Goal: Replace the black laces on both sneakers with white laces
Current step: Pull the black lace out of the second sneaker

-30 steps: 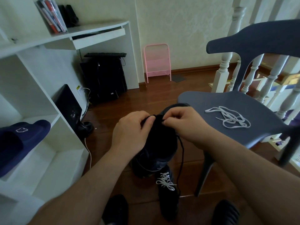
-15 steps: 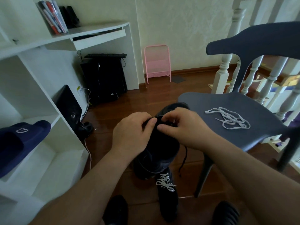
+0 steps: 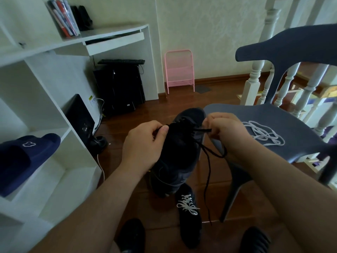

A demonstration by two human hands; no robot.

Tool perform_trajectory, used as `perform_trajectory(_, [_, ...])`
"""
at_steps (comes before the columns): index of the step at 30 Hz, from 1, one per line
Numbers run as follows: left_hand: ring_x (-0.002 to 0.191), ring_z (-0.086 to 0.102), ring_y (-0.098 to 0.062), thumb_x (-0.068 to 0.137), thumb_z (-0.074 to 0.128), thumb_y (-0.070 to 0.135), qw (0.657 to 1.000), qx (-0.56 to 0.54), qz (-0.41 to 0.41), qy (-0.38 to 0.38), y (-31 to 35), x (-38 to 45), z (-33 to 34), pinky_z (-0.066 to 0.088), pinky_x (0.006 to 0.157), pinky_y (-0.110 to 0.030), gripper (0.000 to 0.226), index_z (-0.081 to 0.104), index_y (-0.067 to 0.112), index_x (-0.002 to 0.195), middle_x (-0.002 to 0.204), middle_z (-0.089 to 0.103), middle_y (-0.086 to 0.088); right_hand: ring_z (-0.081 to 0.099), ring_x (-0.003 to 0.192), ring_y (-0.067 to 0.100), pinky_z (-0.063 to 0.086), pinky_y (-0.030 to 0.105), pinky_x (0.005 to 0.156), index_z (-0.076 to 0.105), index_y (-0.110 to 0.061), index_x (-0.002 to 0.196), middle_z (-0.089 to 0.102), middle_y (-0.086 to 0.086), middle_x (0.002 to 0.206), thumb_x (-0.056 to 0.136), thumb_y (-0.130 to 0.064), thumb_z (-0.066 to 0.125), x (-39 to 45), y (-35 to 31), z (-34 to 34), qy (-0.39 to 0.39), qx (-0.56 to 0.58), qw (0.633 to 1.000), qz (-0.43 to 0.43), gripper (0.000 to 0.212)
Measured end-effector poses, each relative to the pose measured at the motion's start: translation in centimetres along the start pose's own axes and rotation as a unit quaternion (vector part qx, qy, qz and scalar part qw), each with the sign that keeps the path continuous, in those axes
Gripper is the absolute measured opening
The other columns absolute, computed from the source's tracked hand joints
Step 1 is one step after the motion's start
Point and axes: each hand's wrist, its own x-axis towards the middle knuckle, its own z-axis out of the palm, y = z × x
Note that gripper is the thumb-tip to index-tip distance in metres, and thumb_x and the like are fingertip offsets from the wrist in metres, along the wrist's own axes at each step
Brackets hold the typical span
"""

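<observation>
Left hand (image 3: 144,143) grips the sneaker (image 3: 179,152); right hand (image 3: 226,132) pinches its black lace (image 3: 207,157), unthreading. Next, probably: pull it free, fetch the white lace (image 3: 264,133).

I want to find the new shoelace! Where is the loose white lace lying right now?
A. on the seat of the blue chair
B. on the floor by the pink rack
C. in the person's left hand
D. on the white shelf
A: the loose white lace lies in a tangle on the seat of the blue chair, just past the right hand, which pulls a black lace.
</observation>
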Motion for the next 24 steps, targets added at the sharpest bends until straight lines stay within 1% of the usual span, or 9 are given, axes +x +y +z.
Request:
perform_trajectory(3, [0.069,0.057,-0.005,0.105,0.055,0.048,1.000,0.017,0.010,-0.005,0.5,-0.4,0.3,0.049,0.059,-0.034,0.027,0.066,0.033,0.085,0.075,0.060,0.014,0.048,0.083,0.048,0.043,0.044,0.067,0.059,-0.013,0.065,0.054,0.030,0.087,0.062,-0.019,0.049,-0.4,0.0,-0.2,-0.066,-0.099,0.993,0.013,0.011])
perform_trajectory(5, [0.068,0.056,-0.005,0.105,0.056,0.048,0.999,0.029,0.014,-0.009,0.9,-0.5,0.4,0.043,0.056,-0.030,0.027,0.065,0.033,0.084,0.073,0.058,0.015,0.064,0.097,0.025,0.051,0.043,0.085,0.076,-0.023,0.086,0.071,0.010,0.100,0.077,-0.028,0.053,-0.4,0.1,-0.2,-0.099,-0.123,0.987,0.012,0.025])
perform_trajectory(8, [0.069,0.054,-0.003,0.105,0.054,0.049,0.998,0.048,0.038,-0.016,1.4,-0.7,0.6,0.039,0.056,-0.028,0.026,0.063,0.034,0.085,0.075,0.055,0.015,0.064,0.085,0.002,0.055,0.033,0.079,0.078,-0.032,0.092,0.070,-0.008,0.089,0.095,-0.050,0.063,-0.2,0.7,0.4,-0.101,-0.246,0.963,-0.032,0.024])
perform_trajectory(11, [0.071,0.054,-0.006,0.104,0.054,0.048,0.997,0.042,0.055,-0.020,1.6,-0.8,1.0,0.045,0.058,-0.032,0.026,0.064,0.033,0.087,0.078,0.056,0.014,0.056,0.085,0.002,0.053,0.036,0.077,0.075,-0.039,0.102,0.059,-0.014,0.091,0.094,-0.056,0.062,-0.2,1.5,1.5,-0.108,-0.375,0.916,-0.091,0.023])
perform_trajectory(13, [0.073,0.054,-0.007,0.105,0.054,0.048,0.997,0.041,0.059,-0.023,1.6,-0.8,1.2,0.048,0.060,-0.034,0.026,0.065,0.033,0.088,0.079,0.057,0.014,0.056,0.087,0.004,0.054,0.042,0.080,0.074,-0.039,0.099,0.059,-0.013,0.092,0.097,-0.050,0.061,-0.2,1.9,2.0,-0.095,-0.358,0.923,-0.104,0.017])
perform_trajectory(16, [0.074,0.055,-0.006,0.106,0.052,0.049,0.997,0.046,0.059,-0.021,1.4,-0.6,1.0,0.047,0.061,-0.033,0.026,0.065,0.035,0.089,0.080,0.057,0.016,0.059,0.084,0.003,0.054,0.032,0.076,0.072,-0.035,0.090,0.063,-0.012,0.088,0.097,-0.035,0.064,-0.2,1.6,1.8,-0.080,-0.331,0.934,-0.104,0.011])
perform_trajectory(18, [0.075,0.057,-0.008,0.106,0.052,0.050,0.999,0.040,0.035,-0.012,0.9,-0.2,0.8,0.049,0.062,-0.034,0.027,0.068,0.033,0.090,0.080,0.060,0.016,0.055,0.063,0.004,0.048,0.024,0.060,0.070,-0.021,0.079,0.062,-0.006,0.072,0.093,-0.020,0.064,-0.3,0.8,1.3,-0.071,-0.267,0.958,-0.076,0.015])
perform_trajectory(20, [0.076,0.061,-0.010,0.106,0.053,0.049,1.000,0.018,0.002,-0.005,0.2,0.2,0.5,0.054,0.065,-0.038,0.028,0.070,0.032,0.092,0.080,0.063,0.014,0.041,0.055,0.015,0.037,0.029,0.052,0.060,0.001,0.076,0.048,0.012,0.065,0.088,-0.009,0.060,-0.3,0.2,0.4,-0.043,-0.166,0.984,-0.037,0.016])
perform_trajectory(24, [0.077,0.062,-0.012,0.106,0.054,0.049,1.000,0.015,-0.016,-0.007,-0.3,0.4,0.2,0.056,0.069,-0.042,0.028,0.072,0.031,0.095,0.080,0.065,0.012,0.044,0.072,0.021,0.038,0.038,0.070,0.049,0.007,0.069,0.048,0.023,0.075,0.072,-0.014,0.057,0.3,0.0,-0.8,0.031,-0.027,0.999,0.013,0.022])
